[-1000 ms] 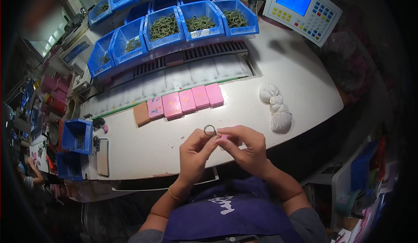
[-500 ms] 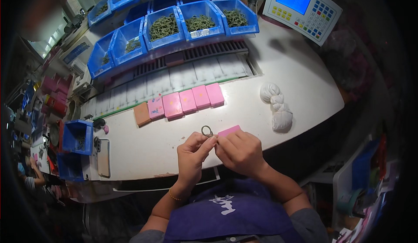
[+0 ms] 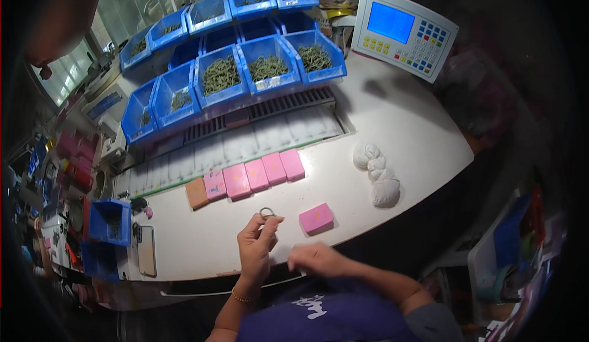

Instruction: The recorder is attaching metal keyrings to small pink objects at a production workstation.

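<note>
My left hand [image 3: 256, 244] pinches a small dark greenish ring [image 3: 266, 212] between thumb and fingers, its loop standing above the fingertips. To its right, my right hand [image 3: 320, 260] hangs low by the table's front edge with its fingers curled in. It is slightly blurred, and whatever it may hold is hidden. A single pink block [image 3: 316, 219] lies on the white table [image 3: 270, 259] just beyond my right hand. Farther back, a row of several pink blocks [image 3: 256, 175] ends at the left in an orange-brown block [image 3: 197, 193].
Blue bins [image 3: 221, 75] with many similar rings stand in tiers at the back. A keypad console [image 3: 405, 32] with a blue screen is at the back right. A knotted white cloth bundle [image 3: 377, 175] lies on the right, a phone [image 3: 146, 251] on the left beside small blue bins [image 3: 110, 222].
My right hand has pulled away from the ring and moved down, uncovering the single pink block. My left hand keeps the ring. The view has tilted, so the table appears lower.
</note>
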Demonstrator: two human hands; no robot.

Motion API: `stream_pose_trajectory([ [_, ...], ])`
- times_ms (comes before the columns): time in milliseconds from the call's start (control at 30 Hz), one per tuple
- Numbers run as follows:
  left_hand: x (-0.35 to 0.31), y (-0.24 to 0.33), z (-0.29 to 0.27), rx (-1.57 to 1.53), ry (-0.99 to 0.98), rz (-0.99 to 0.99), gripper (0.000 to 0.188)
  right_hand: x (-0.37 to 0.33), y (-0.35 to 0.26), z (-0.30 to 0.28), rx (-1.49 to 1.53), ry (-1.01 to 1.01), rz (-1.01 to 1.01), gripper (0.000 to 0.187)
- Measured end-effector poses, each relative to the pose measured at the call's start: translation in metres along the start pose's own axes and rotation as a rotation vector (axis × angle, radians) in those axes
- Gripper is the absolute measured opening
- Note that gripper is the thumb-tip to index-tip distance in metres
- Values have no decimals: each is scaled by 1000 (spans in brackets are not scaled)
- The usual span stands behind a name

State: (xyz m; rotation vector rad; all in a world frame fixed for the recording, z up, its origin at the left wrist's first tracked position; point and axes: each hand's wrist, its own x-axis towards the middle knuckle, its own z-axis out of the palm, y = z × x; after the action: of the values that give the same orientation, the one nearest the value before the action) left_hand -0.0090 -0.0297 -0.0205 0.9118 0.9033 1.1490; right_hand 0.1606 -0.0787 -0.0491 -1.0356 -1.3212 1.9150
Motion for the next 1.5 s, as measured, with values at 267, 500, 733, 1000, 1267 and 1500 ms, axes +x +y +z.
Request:
stream_pose_trajectory([
  [267,24,-11,-12,158,36,-14,17,12,88,22,-1198,315,-337,36],
  [500,92,10,2,486,105,144,22,-16,15,-14,-806,293,-623,26],
  [733,181,57,41,491,33,343,22,-25,15,-79,-663,753,-518,25],
  [1000,205,61,68,432,-14,403,18,-15,20,-85,-664,871,-534,23],
  [1267,278,75,71,748,135,784,28,-14,21,-85,-850,908,-646,24],
  [1500,223,63,97,1051,-52,678,37,-25,23,-91,-752,809,-680,20],
])
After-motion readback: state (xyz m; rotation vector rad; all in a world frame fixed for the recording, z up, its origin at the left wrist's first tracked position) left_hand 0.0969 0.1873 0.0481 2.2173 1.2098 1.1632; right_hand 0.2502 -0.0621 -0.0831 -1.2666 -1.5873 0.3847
